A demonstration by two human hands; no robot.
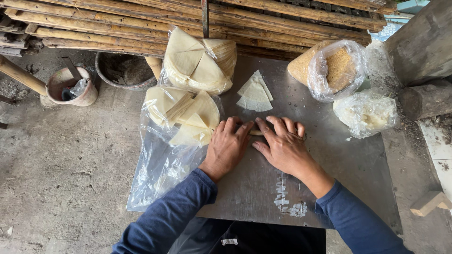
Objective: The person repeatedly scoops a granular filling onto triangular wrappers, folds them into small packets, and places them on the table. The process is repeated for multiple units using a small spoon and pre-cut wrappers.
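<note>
Rolling up a small pale roll (pixel 255 132) on the metal tabletop (pixel 348 160), about mid-step by the look of it. Left hand (pixel 228 143) and right hand (pixel 282 146) both flat, fingers spread, pressing down on the roll. Calls for soft, even pushing so the thin skin does not rip. Just behind the roll, loose cut wrappers (pixel 255 91). Left of the roll, two clear bags of wrappers (pixel 181 115). Right of the roll, a bag of brown crumbs (pixel 336 68) and a bag of white stuff (pixel 367 113).

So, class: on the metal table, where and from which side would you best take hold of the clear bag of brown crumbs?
Probably grip the bag of crumbs at its rolled-open plastic rim, coming from above: the mouth faces up, so lifting by the rim should keep the loose crumbs inside.
</note>
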